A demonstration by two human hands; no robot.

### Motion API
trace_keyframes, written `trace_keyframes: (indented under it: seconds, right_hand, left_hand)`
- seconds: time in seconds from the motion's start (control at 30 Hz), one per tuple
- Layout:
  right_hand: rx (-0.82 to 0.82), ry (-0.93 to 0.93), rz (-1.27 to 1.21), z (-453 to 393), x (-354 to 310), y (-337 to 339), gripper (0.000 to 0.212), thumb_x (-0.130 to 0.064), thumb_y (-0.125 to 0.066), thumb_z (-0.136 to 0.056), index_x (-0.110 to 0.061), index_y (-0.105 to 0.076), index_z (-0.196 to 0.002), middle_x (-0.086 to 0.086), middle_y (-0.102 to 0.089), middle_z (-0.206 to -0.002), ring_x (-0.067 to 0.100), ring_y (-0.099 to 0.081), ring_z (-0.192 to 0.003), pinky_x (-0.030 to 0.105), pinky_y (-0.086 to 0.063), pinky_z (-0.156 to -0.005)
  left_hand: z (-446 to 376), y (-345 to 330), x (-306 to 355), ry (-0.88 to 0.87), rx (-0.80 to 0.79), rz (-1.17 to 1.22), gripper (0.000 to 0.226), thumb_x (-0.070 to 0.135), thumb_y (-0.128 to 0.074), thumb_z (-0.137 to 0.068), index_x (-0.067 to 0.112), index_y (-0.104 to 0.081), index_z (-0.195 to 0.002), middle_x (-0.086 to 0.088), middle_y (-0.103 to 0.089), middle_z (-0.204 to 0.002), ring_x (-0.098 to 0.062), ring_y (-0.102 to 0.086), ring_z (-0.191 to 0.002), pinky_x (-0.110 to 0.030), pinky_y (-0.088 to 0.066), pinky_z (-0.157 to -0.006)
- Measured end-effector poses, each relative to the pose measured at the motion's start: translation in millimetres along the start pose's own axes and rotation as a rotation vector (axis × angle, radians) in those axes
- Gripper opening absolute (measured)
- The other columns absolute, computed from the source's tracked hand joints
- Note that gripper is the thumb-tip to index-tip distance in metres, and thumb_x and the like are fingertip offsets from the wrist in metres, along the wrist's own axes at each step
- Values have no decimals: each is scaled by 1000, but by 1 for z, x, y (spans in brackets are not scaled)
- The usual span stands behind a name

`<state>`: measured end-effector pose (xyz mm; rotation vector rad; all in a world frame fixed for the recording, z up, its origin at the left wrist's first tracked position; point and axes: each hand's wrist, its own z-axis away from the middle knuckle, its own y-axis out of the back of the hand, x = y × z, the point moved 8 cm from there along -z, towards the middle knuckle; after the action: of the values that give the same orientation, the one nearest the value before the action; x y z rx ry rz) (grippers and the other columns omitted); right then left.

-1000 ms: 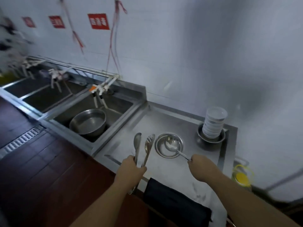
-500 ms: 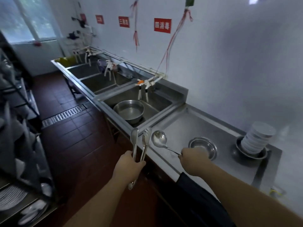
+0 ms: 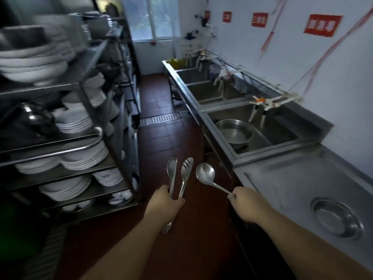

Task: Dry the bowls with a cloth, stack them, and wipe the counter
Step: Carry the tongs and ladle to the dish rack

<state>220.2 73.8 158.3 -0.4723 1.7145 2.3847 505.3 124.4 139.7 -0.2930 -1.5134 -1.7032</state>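
Note:
My left hand point(image 3: 164, 207) grips the handles of two steel serving spoons point(image 3: 178, 178), one plain and one slotted, held upright over the red floor. My right hand point(image 3: 245, 206) holds a steel ladle point(image 3: 205, 174) by its thin handle, bowl pointing left next to the spoons. A shallow steel bowl point(image 3: 337, 217) sits on the steel counter point(image 3: 298, 178) to my right. The stack of white bowls and the dark cloth are out of view.
A row of steel sinks point(image 3: 262, 136) runs along the right wall; the nearest holds a large steel basin point(image 3: 234, 133). A metal rack point(image 3: 66, 126) loaded with white plates and bowls fills the left. A tiled aisle point(image 3: 161, 134) lies between them.
My view has swung left, away from the counter toward the aisle and rack. Both hands came off the counter with the spoons and ladle; the white bowl stack left the view.

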Motion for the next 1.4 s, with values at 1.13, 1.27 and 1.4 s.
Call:
trace_keyframes:
  seconds: [1.13,1.27,1.4]
  right_hand:
    - [-182,859,279,24,-480,-185,30,-44,-44,-107,-28,-51,-83,0,-72,-96,28,-70,-94,32,-39,-67]
    - [-178,820,246,34,-523,-209,33,-42,-46,-107,-24,-50,-80,4,-73,-92,31,-70,-94,32,-38,-67]
    - [-182,806,262,33,-560,-224,35,-41,-45,-107,-23,-47,-77,2,-66,-87,31,-68,-91,33,-39,-67]
  left_hand:
    - [194,276,-369,675,623,178,40,54,-78,-76,30,-59,-101,10,-68,-86,-6,-66,-73,-27,-44,-55]
    - [195,313,-413,663,597,182,39,52,-78,-76,31,-60,-102,11,-69,-85,-5,-66,-72,-26,-43,-54]
    - [185,339,-447,666,571,202,44,52,-78,-75,28,-61,-108,9,-70,-88,-8,-67,-75,-27,-46,-57]
